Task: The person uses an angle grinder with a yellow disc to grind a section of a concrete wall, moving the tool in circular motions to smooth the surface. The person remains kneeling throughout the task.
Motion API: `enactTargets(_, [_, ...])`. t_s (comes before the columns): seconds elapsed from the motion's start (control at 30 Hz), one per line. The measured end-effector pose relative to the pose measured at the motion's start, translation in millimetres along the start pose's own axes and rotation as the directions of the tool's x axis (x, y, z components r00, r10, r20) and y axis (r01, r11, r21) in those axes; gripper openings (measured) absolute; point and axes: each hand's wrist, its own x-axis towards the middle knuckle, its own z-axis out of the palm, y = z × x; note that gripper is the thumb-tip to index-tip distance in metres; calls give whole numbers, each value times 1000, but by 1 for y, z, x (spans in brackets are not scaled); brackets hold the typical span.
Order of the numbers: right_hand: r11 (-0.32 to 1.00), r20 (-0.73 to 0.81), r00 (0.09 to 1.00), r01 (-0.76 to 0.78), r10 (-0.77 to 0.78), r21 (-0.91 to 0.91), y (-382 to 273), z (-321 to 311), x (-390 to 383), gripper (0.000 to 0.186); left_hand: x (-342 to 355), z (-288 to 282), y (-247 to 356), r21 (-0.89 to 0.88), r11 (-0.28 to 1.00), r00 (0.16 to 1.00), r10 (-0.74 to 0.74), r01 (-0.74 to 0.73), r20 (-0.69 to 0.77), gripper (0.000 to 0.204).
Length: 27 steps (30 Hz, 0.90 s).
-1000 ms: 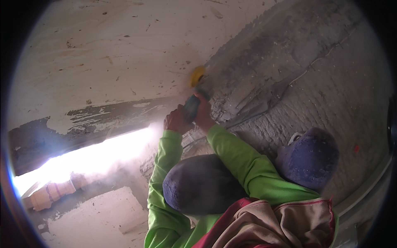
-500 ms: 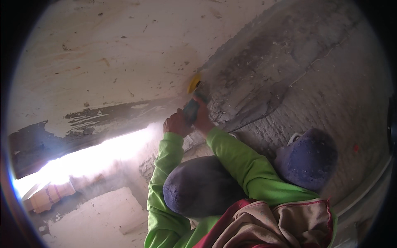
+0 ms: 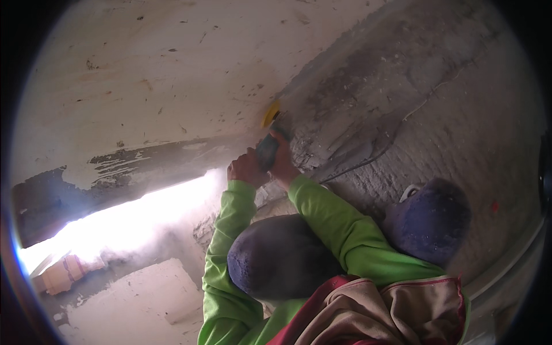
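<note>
An angle grinder (image 3: 266,153) with a dark teal body is held out in front of me in both hands. Its yellow guard or disc (image 3: 269,114) meets the seam between the pale surface (image 3: 190,75) and the rough grey one (image 3: 356,98). My left hand (image 3: 245,168) is closed round the rear of the tool. Farther forward along the body, my right hand (image 3: 283,159) grips it from the right side. Dust blurs the grinder's front, and the exact contact there is hard to make out.
A thin dark cable (image 3: 353,168) runs along the rough surface right of the hands. Bright light comes through a long gap (image 3: 144,215) at left, beside a striped cardboard-like piece (image 3: 62,275). My bent knees (image 3: 282,256) in dark trousers lie below my arms.
Both hands and the grinder stay almost in place, with only a very slight shift. Dust near the bright gap has thickened a little.
</note>
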Motion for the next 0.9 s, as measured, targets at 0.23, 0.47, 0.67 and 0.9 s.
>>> enactTargets(0.23, [998, 28, 999, -23, 21, 60, -5, 9, 1, 27, 5, -10, 3, 29, 999, 1000, -29, 29, 10, 59])
enactTargets(0.47, [998, 10, 999, -47, 46, 44, 3, 2, 1, 27, -5, -7, 2, 15, 999, 999, -38, 38, -4, 59])
enactTargets(0.67, [998, 14, 999, -38, 37, 46, -8, 8, 6, 29, 4, -16, 7, 21, 999, 999, -32, 31, 19, 60])
enactTargets(0.9, [998, -58, 998, 16, -19, -55, 1, 8, -7, 30, 0, -1, 0, 23, 998, 999, -51, 51, 16, 61])
